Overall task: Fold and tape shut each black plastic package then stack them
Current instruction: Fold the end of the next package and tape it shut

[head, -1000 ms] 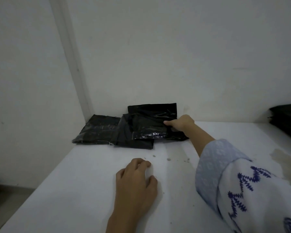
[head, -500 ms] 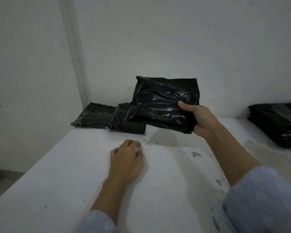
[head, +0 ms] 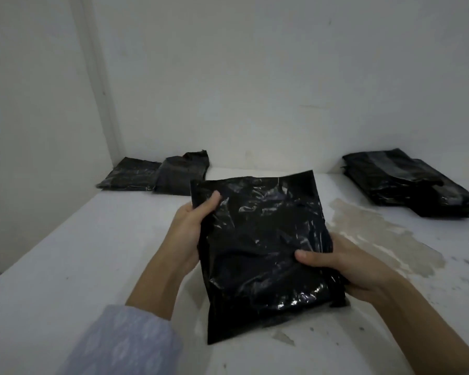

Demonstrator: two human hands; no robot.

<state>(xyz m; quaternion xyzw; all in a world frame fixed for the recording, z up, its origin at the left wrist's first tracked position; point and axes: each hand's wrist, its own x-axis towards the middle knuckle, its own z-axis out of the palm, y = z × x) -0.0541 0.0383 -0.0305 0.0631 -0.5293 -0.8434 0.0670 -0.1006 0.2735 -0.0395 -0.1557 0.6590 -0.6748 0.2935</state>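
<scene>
A shiny black plastic package (head: pixel 260 244) is held just above the white table (head: pixel 65 266), in the middle of the head view. My left hand (head: pixel 190 228) grips its upper left edge, thumb on top. My right hand (head: pixel 344 266) holds its right side, thumb pressed on the plastic. Two more black packages (head: pixel 157 174) lie side by side at the far left corner by the wall. A stack of black packages (head: pixel 412 182) sits at the far right of the table.
White walls close the table at the back and left. A large brownish stain (head: pixel 385 234) and small dark specks mark the table's right half. The table's left edge drops off at the lower left.
My right hand has brought the package from the far pile toward me. My left hand has left the table and taken hold of the package's left edge. The view has tilted down.
</scene>
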